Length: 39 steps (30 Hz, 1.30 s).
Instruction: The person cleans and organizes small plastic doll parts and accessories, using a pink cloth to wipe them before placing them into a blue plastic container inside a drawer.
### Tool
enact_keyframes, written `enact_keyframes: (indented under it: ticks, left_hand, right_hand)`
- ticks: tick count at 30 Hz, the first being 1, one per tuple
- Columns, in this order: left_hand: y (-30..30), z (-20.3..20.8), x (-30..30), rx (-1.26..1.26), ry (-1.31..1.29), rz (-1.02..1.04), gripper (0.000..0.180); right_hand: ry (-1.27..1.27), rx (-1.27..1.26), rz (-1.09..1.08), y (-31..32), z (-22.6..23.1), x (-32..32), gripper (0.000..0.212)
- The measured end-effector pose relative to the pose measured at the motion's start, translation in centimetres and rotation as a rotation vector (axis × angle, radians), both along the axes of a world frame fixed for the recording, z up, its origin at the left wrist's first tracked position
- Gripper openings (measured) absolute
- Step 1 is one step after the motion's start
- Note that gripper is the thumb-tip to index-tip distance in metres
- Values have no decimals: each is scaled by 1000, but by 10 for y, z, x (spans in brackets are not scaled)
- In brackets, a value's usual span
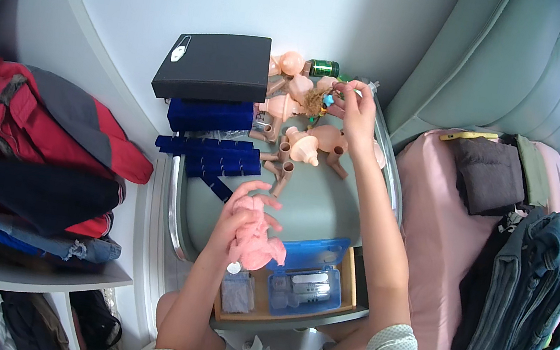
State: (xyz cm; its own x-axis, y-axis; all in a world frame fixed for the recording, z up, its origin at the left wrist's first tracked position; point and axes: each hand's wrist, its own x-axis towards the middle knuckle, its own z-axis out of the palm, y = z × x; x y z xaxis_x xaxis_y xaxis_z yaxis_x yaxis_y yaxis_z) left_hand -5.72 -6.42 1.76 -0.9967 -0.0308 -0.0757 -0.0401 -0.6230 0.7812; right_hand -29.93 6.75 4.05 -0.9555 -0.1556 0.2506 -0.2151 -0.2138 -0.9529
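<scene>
My left hand (240, 216) is closed around a crumpled piece of soft pink cloth (257, 243), held above the front of the grey-green cabinet top (320, 195). My right hand (359, 111) reaches to the back of that top, thumb and fingers pinched together. Right by its fingertips are a small blue star (328, 100) and a fuzzy brown thing (314, 102); what exactly the fingers grip is too small to make out. Under and around this hand lie several peach-coloured plastic parts, among them rounded pieces (302, 146) and short hollow tubes (285, 176).
A black box (220, 66) sits above dark blue velvet pieces (215, 155). Behind the peach parts is a green can (323, 68). Below my hands, an open drawer (348, 285) holds a blue plastic case (307, 290). Jackets (66, 116) fill a left shelf; folded jeans (521, 295) lie on the bed.
</scene>
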Motion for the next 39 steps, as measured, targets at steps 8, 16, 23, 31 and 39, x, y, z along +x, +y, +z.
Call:
enact_keyframes:
  ticks: [8,16,23,31,39]
  left_hand:
    - [6,-6,5,347,-121,72,32]
    - [15,-3,11,257,-210,168,20]
    - [40,-19,11,489,-202,-146,44]
    - [62,-12,25,214,-12,-181,40]
    - [65,-27,26,65,-49,107,20]
  right_hand:
    - [-25,-81,37,19,51,59,16]
    - [22,-12,165,41,47,134,12]
    - [-198,25,378,64,23,192,12]
    - [-76,287,155,62,9,223,20]
    - [383,545,56,52,-8,238,32]
